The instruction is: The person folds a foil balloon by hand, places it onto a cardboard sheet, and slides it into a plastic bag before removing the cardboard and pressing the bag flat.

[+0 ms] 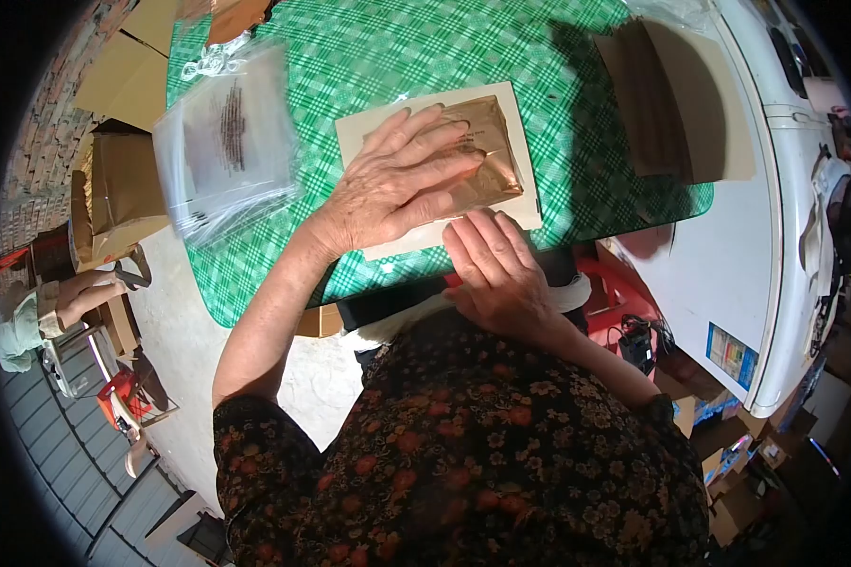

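My left hand (pixel 397 175) lies flat with fingers spread over a shiny copper-brown packet (pixel 501 170). Beneath that packet is a pale beige card or flat sheet (pixel 529 203), resting near the table's front edge. Its palm covers the packet's left part, and small dark print shows beside the fingers. My right hand (pixel 492 269) is at the near edge of the beige card, its fingers stretched side by side with the tips touching the edge. I see nothing held in it. Left of my left hand is a stack of clear plastic bags (pixel 232 142) with dark print.
A green checked cloth covers the table (pixel 321 66). Brown cardboard sheets (pixel 671 104) lie at its right end, beside a white appliance (pixel 728 255). A red plastic stool (pixel 619 288) stands below the edge. Cardboard boxes (pixel 128 189) and another person's legs (pixel 90 293) are at left.
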The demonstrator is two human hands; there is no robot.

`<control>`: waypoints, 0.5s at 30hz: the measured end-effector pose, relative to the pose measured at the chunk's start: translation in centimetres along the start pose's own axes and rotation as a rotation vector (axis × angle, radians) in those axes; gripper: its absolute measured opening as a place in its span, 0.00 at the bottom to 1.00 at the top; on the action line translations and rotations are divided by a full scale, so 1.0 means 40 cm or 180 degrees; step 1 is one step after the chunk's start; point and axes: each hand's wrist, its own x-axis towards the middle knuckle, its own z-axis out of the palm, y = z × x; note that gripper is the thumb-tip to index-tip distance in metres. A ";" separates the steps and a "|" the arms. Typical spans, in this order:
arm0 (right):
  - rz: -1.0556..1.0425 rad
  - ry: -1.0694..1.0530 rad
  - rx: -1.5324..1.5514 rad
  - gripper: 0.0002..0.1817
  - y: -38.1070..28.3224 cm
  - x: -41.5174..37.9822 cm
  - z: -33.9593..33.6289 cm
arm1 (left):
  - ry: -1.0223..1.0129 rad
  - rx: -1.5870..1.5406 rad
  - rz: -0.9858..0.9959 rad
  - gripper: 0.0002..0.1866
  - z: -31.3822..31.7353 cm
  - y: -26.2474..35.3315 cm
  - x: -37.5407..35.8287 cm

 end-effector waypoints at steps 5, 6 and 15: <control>0.0046 -0.0028 0.0040 0.43 -0.004 0.009 0.017 | -0.0072 -0.0081 -0.0059 0.31 -0.004 0.002 0.001; 0.0070 -0.0029 0.0059 0.43 -0.006 0.014 0.021 | -0.0075 -0.0090 -0.0050 0.31 -0.004 0.001 0.000; 0.0193 -0.0140 0.0077 0.46 -0.002 0.005 0.007 | -0.0067 -0.0129 -0.0102 0.31 -0.006 0.006 0.001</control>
